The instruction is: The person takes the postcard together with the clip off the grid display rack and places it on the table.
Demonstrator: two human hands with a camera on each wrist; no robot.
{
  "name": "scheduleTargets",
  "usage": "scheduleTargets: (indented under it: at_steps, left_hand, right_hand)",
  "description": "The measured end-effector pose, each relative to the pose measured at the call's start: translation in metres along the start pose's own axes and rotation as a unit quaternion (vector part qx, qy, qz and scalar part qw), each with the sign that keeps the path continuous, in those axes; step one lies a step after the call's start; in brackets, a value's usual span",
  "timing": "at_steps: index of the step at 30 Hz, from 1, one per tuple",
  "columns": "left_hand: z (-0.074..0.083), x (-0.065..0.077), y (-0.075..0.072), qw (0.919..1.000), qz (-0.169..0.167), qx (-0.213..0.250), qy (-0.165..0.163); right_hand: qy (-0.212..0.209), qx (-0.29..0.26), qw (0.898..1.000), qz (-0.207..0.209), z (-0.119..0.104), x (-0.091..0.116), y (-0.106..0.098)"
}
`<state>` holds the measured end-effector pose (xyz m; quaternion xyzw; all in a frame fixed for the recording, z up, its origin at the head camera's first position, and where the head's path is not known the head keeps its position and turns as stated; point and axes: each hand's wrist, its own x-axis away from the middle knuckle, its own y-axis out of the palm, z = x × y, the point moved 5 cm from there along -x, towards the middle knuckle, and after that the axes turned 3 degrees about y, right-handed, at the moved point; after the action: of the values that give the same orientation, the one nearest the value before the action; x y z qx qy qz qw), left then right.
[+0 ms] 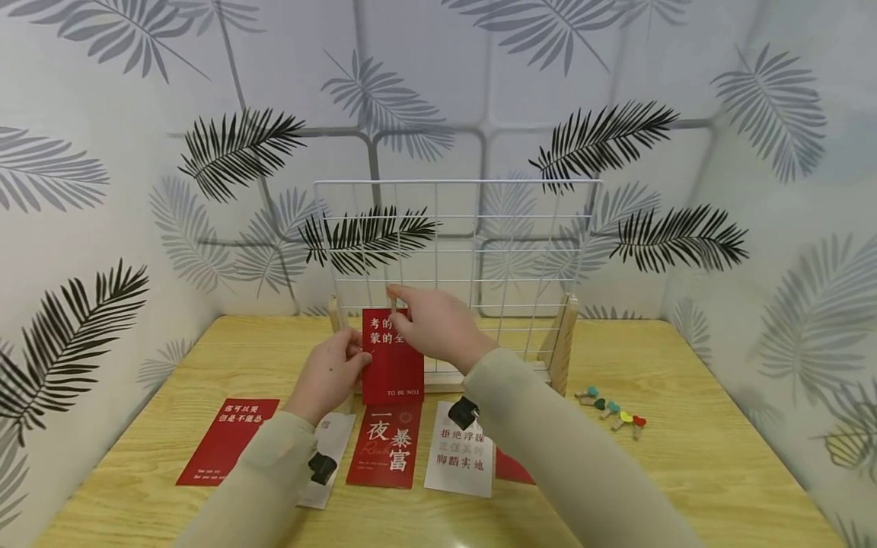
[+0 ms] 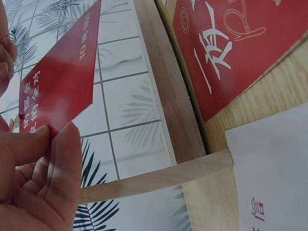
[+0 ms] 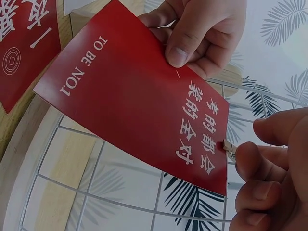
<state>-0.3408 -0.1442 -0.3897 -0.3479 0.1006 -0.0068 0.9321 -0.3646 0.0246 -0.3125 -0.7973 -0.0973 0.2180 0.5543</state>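
Note:
A red card [image 1: 390, 365] with white lettering hangs upright before the left part of a white wire grid [image 1: 452, 280]. My left hand [image 1: 329, 374] pinches its left edge between thumb and fingers, as the left wrist view shows closely. At the card's top edge sits a small wooden clothespin [image 3: 230, 149]. My right hand [image 1: 441, 323] has its fingertips on this clothespin, pinching its outer end; the end itself is partly hidden by the fingers. In the right wrist view the clothespin's jaws bite the card's edge.
The grid stands in a wooden base [image 1: 563, 342]. In front lie a red card [image 1: 229, 441], a red card with large characters [image 1: 382, 449], white cards [image 1: 457, 457] [image 2: 274, 168] and a partly covered red one [image 1: 510, 468]. Several heart-topped clothespins [image 1: 612, 411] lie right.

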Motion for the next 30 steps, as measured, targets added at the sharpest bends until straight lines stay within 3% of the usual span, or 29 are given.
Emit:
scheduleTargets:
  at_steps: [7,14,23,30]
  left_hand:
    - [0.0,-0.001,0.0,1.0,0.002,-0.008,0.002]
    - [-0.002,-0.001,-0.003,0.9998,0.01,-0.018,0.002]
    - [-0.008,0.0,-0.006,0.9998,0.001,-0.02,0.004]
    - [-0.01,-0.001,-0.007,1.0,-0.003,-0.004,0.005]
  right_hand:
    - [0.013,0.012,1.0,-0.003,-0.005,0.0,-0.002]
    - [-0.003,0.046,0.999,0.005,-0.01,-0.005,-0.001]
    - [0.007,0.044,0.999,0.006,-0.009,-0.01,0.001]
    - [0.005,0.079,0.996,0.039,-0.011,-0.015,0.0]
